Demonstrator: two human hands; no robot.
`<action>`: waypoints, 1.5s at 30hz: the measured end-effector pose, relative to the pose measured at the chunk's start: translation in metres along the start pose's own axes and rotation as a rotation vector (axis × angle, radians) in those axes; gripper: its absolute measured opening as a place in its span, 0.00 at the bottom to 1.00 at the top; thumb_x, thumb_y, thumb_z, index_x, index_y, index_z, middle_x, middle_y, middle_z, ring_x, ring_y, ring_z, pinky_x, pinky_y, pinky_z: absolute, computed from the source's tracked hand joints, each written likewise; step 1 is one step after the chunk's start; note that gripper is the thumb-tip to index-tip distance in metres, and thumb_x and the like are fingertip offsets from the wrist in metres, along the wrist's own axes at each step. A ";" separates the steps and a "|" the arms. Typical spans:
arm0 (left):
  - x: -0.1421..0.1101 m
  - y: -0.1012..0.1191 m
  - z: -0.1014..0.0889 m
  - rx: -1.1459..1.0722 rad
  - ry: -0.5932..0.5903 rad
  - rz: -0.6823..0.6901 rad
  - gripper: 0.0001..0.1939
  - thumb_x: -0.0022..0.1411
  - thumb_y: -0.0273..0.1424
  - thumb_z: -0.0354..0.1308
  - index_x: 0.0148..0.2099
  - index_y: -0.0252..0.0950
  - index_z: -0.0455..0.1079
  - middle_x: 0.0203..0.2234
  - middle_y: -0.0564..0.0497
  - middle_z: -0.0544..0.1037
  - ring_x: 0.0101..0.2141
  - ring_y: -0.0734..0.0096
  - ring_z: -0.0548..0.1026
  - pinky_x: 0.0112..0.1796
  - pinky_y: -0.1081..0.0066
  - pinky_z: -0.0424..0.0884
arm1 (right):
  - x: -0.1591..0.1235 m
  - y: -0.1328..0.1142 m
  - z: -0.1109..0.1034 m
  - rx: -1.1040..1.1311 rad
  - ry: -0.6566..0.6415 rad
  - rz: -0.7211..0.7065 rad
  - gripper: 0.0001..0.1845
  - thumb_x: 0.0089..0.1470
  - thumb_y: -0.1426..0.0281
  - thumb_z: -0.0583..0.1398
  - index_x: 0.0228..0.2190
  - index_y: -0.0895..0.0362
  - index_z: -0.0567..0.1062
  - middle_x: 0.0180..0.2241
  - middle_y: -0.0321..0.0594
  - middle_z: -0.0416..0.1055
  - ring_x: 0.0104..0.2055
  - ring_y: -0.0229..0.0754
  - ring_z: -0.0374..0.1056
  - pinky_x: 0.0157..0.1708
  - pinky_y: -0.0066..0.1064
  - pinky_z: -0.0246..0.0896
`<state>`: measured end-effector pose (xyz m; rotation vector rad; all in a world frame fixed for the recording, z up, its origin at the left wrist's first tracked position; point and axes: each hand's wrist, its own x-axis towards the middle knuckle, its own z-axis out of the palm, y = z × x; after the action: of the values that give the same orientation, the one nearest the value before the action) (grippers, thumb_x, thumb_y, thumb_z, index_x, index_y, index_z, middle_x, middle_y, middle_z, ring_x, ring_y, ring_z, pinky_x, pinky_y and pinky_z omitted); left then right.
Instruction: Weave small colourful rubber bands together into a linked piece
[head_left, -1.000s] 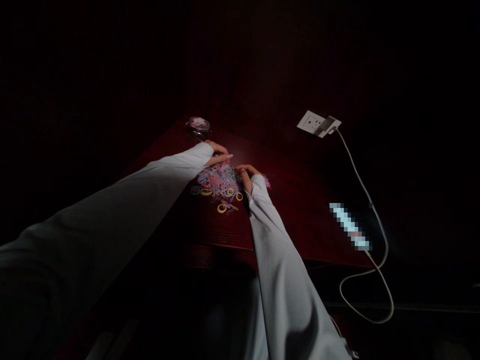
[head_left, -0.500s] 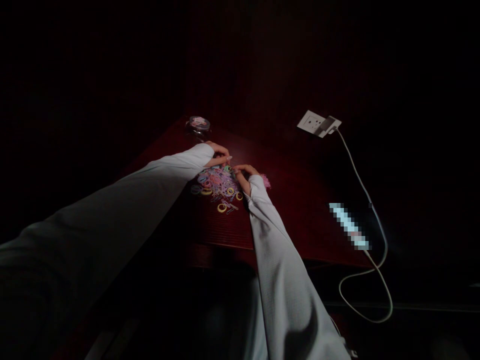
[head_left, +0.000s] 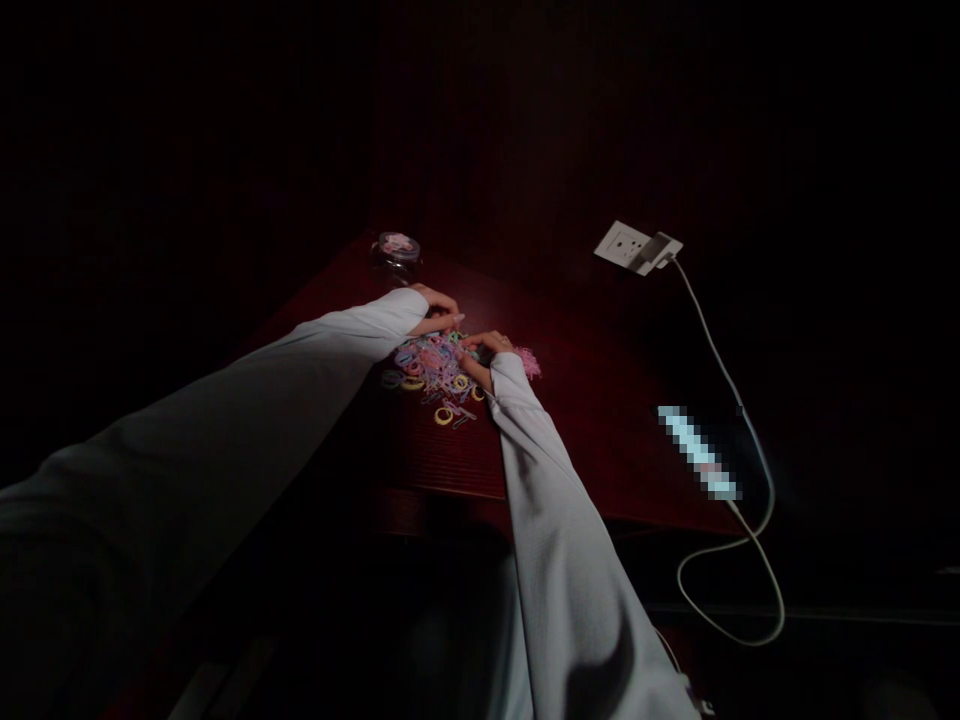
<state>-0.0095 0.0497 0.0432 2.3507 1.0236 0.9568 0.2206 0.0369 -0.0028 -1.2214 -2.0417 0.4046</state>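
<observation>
A loose pile of small pastel hair ties and clips (head_left: pixel 439 365) lies on the dark red wooden table (head_left: pixel 442 465). My left hand (head_left: pixel 441 306) is at the far side of the pile, thumb and fingers pinched together; what they hold is too small and dark to make out. At the pile's right side, my right hand (head_left: pixel 484 352) reaches in with thumb and forefinger a little apart, fingertips at the ties. A yellow ring-shaped hair tie (head_left: pixel 444 416) lies at the near edge. Beside my right wrist sits a pink bunch of small bands (head_left: pixel 529 362).
A round lidded container (head_left: pixel 397 252) stands at the far left table corner. To the right are a white wall socket (head_left: pixel 626 246) with a charger (head_left: pixel 658 253), a white cable (head_left: pixel 712 340) and a blurred-out bright device (head_left: pixel 697 452). The surroundings are very dark.
My right hand has shifted slightly, its fingers parting and stretching left into the pile. More of the pink bunch shows. My left hand has stayed in place.
</observation>
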 end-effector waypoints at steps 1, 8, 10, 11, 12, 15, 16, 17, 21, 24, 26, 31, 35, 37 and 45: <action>0.000 0.000 0.000 0.006 -0.001 0.002 0.21 0.75 0.44 0.57 0.42 0.36 0.85 0.29 0.50 0.84 0.29 0.74 0.74 0.36 0.74 0.66 | 0.000 0.000 0.000 0.014 0.008 0.001 0.04 0.55 0.69 0.70 0.35 0.51 0.84 0.37 0.37 0.78 0.44 0.47 0.72 0.54 0.40 0.65; 0.001 -0.005 0.002 0.027 0.006 0.036 0.22 0.76 0.45 0.56 0.42 0.36 0.85 0.28 0.52 0.84 0.28 0.75 0.73 0.34 0.75 0.65 | -0.001 -0.004 -0.010 0.103 0.024 0.001 0.03 0.59 0.67 0.68 0.32 0.51 0.82 0.34 0.37 0.79 0.40 0.45 0.73 0.49 0.38 0.68; 0.002 -0.008 0.003 0.032 0.003 0.033 0.22 0.75 0.45 0.56 0.42 0.36 0.85 0.28 0.51 0.84 0.28 0.75 0.73 0.35 0.75 0.66 | -0.001 -0.004 -0.012 0.128 0.027 0.007 0.05 0.60 0.65 0.67 0.32 0.51 0.82 0.34 0.38 0.80 0.39 0.45 0.73 0.47 0.38 0.69; 0.003 -0.009 0.004 0.034 0.000 0.030 0.22 0.75 0.45 0.56 0.42 0.36 0.85 0.28 0.51 0.84 0.28 0.75 0.73 0.35 0.75 0.66 | -0.001 -0.004 -0.012 0.139 0.039 0.011 0.06 0.60 0.63 0.67 0.33 0.51 0.82 0.34 0.38 0.80 0.38 0.45 0.74 0.46 0.38 0.70; 0.003 -0.009 0.004 0.035 -0.002 0.026 0.22 0.75 0.45 0.56 0.42 0.36 0.85 0.28 0.51 0.84 0.28 0.75 0.73 0.35 0.75 0.66 | -0.001 -0.004 -0.012 0.148 0.049 0.015 0.07 0.60 0.62 0.67 0.33 0.51 0.83 0.35 0.38 0.80 0.38 0.45 0.74 0.46 0.38 0.70; 0.003 -0.009 0.004 0.042 -0.010 0.024 0.22 0.76 0.45 0.56 0.43 0.36 0.85 0.29 0.51 0.84 0.28 0.75 0.74 0.34 0.76 0.65 | -0.001 -0.003 -0.010 0.161 0.065 0.022 0.08 0.61 0.61 0.67 0.33 0.51 0.84 0.34 0.38 0.81 0.37 0.45 0.74 0.46 0.38 0.71; 0.003 -0.009 0.004 0.046 -0.012 0.025 0.22 0.76 0.45 0.56 0.43 0.36 0.85 0.29 0.51 0.84 0.28 0.75 0.74 0.34 0.76 0.66 | -0.002 -0.003 -0.010 0.160 0.064 0.021 0.08 0.61 0.61 0.67 0.34 0.51 0.84 0.34 0.38 0.81 0.38 0.45 0.74 0.46 0.39 0.71; 0.002 -0.009 0.004 0.050 -0.013 0.027 0.22 0.76 0.45 0.55 0.43 0.36 0.86 0.29 0.51 0.84 0.28 0.75 0.74 0.34 0.75 0.66 | -0.002 -0.004 -0.010 0.158 0.064 0.020 0.08 0.61 0.61 0.67 0.34 0.51 0.84 0.34 0.38 0.81 0.38 0.45 0.74 0.47 0.39 0.71; 0.003 -0.010 0.005 0.066 0.003 0.034 0.23 0.76 0.46 0.55 0.43 0.37 0.86 0.29 0.51 0.84 0.28 0.75 0.74 0.34 0.75 0.66 | -0.003 -0.009 -0.013 0.141 0.053 0.013 0.08 0.63 0.62 0.67 0.37 0.51 0.86 0.38 0.40 0.83 0.42 0.46 0.75 0.52 0.41 0.71; 0.003 -0.012 0.005 0.084 0.005 0.032 0.24 0.76 0.48 0.55 0.42 0.37 0.85 0.28 0.51 0.84 0.29 0.74 0.74 0.35 0.75 0.66 | -0.005 -0.012 -0.014 0.092 0.026 -0.017 0.09 0.62 0.63 0.67 0.42 0.50 0.88 0.40 0.39 0.83 0.44 0.47 0.74 0.56 0.43 0.68; 0.004 -0.014 0.005 0.085 0.001 0.027 0.25 0.77 0.49 0.54 0.41 0.37 0.85 0.28 0.51 0.84 0.29 0.74 0.75 0.35 0.75 0.66 | -0.007 -0.014 -0.014 0.035 0.007 -0.052 0.13 0.60 0.63 0.69 0.46 0.49 0.88 0.42 0.39 0.82 0.47 0.48 0.73 0.59 0.45 0.66; 0.004 -0.011 0.005 0.066 0.000 0.010 0.26 0.77 0.49 0.54 0.41 0.37 0.85 0.28 0.51 0.84 0.29 0.73 0.75 0.35 0.74 0.66 | -0.017 -0.022 -0.016 -0.074 -0.098 -0.143 0.20 0.55 0.64 0.73 0.50 0.47 0.86 0.50 0.41 0.79 0.53 0.52 0.70 0.61 0.48 0.65; 0.003 -0.008 0.005 0.061 0.008 0.000 0.25 0.77 0.48 0.54 0.41 0.38 0.85 0.28 0.51 0.84 0.29 0.72 0.75 0.37 0.73 0.66 | -0.024 -0.030 -0.022 -0.083 -0.131 -0.176 0.22 0.56 0.66 0.72 0.53 0.45 0.85 0.52 0.41 0.78 0.55 0.52 0.69 0.61 0.47 0.66; 0.003 -0.008 0.005 0.066 0.008 -0.001 0.25 0.76 0.49 0.54 0.41 0.38 0.85 0.28 0.51 0.84 0.29 0.72 0.75 0.36 0.73 0.66 | -0.025 -0.031 -0.023 -0.068 -0.139 -0.174 0.21 0.57 0.66 0.71 0.53 0.46 0.84 0.52 0.42 0.78 0.55 0.53 0.70 0.62 0.47 0.66; 0.003 -0.008 0.004 0.089 0.003 0.007 0.25 0.76 0.49 0.54 0.40 0.38 0.85 0.28 0.51 0.84 0.29 0.72 0.74 0.36 0.73 0.66 | -0.015 -0.015 -0.018 0.066 -0.122 -0.130 0.15 0.58 0.64 0.68 0.47 0.51 0.84 0.46 0.42 0.79 0.50 0.49 0.75 0.57 0.41 0.69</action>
<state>-0.0089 0.0571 0.0367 2.4266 1.0810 0.9356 0.2286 0.0150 0.0126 -1.0402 -2.1791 0.4906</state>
